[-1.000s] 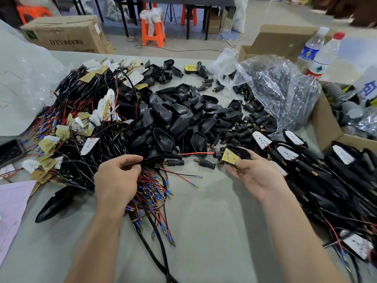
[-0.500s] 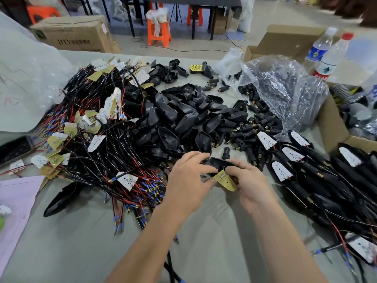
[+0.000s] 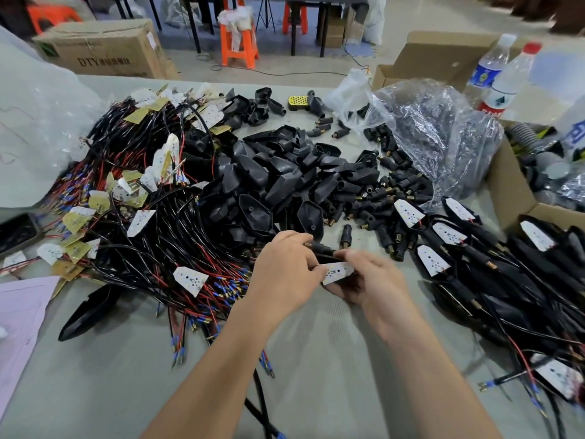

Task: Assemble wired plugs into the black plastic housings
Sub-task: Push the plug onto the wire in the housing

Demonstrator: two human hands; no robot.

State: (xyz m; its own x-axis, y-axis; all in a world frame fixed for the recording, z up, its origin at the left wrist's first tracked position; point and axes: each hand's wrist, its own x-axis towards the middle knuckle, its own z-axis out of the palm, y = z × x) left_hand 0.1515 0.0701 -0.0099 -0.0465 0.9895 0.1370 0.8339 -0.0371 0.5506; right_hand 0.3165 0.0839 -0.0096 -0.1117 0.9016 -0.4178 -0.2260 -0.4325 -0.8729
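Observation:
Both hands meet over the table's middle. My left hand (image 3: pixel 286 270) pinches a black plug piece (image 3: pixel 319 248) at its fingertips. My right hand (image 3: pixel 370 280) grips a black housing, mostly hidden under its fingers, with a small white board (image 3: pixel 337 271) lying across it, white face up. A pile of loose black housings (image 3: pixel 278 182) lies just beyond the hands. Wired boards with red and black leads (image 3: pixel 142 217) are heaped at the left. Small black plugs with brass tips (image 3: pixel 389 198) are scattered to the right of the housings.
Finished units with white boards (image 3: pixel 506 258) are stacked at the right. A clear plastic bag (image 3: pixel 437 134) and an open cardboard box (image 3: pixel 506 191) stand behind them, with two water bottles (image 3: pixel 503 80). A pink sheet (image 3: pixel 19 308) and a phone (image 3: pixel 15 232) lie at the left edge.
My left hand left the wire pile and came over to my right hand. The board in my right hand has turned from its yellow side to its white side.

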